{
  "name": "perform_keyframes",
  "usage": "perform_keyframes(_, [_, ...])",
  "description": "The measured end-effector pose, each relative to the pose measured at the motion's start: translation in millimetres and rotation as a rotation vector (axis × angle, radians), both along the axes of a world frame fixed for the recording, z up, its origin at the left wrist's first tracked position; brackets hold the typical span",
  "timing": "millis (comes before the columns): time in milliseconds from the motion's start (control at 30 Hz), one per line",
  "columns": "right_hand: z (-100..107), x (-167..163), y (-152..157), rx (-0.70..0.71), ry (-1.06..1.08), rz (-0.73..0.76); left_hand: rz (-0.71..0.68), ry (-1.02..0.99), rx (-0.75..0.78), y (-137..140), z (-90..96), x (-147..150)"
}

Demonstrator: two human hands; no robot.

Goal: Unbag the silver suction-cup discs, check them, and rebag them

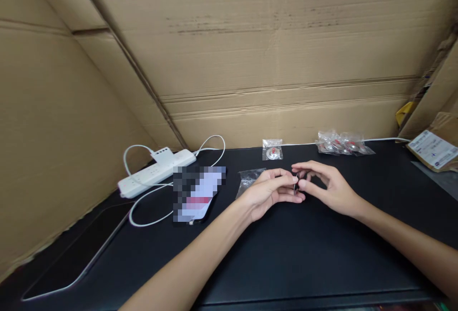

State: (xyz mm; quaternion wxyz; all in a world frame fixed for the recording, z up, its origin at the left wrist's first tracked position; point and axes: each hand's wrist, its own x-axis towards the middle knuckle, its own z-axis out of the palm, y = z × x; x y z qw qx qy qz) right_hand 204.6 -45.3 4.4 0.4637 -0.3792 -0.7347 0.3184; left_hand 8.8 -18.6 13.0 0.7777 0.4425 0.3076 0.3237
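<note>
Between my two hands, over the middle of the black tabletop, is a small thin metal disc [296, 187], turned nearly edge-on. My left hand [270, 189] pinches it between thumb and fingers from the left. From the right, the curled thumb and fingertips of my right hand [332, 188] close on the same piece. Its face is mostly hidden by fingers. A clear plastic bag [246, 180] lies just behind my left hand, partly covered by it. Farther back, a small clear packet [274, 150] holds a round silvery piece with a red part.
Several similar packets [339, 144] are heaped at the back right, near a labelled brown package [434, 151]. To the left are a white power strip [157, 172] with looping cables, a phone [202, 196] and a dark tablet-like slab [78, 249]. Cardboard walls [272, 53] enclose the table.
</note>
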Motion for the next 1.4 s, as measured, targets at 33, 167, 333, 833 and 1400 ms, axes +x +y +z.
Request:
perform_keyframes(33, [3, 2, 0, -0.035, 0.031, 0.039, -0.025, 0.017, 0.010, 0, 1.7, -1])
perform_keyframes(167, [14, 9, 0, -0.072, -0.038, 0.218, -0.162, 0.077, 0.081, 0, 7.9, -6])
perform_keyframes(333, [17, 7, -3, 0.006, -0.179, 0.358, -0.295, 0.121, 0.114, 0, 7.3, -11])
perform_keyframes(833, [12, 0, -10, 0.161, -0.294, 0.228, -0.228, 0.186, 0.147, 2, 8.1, -12])
perform_keyframes(1400, [8, 4, -3, -0.064, -0.172, 0.150, -0.043, 0.552, 0.504, -2, 14.6, -8])
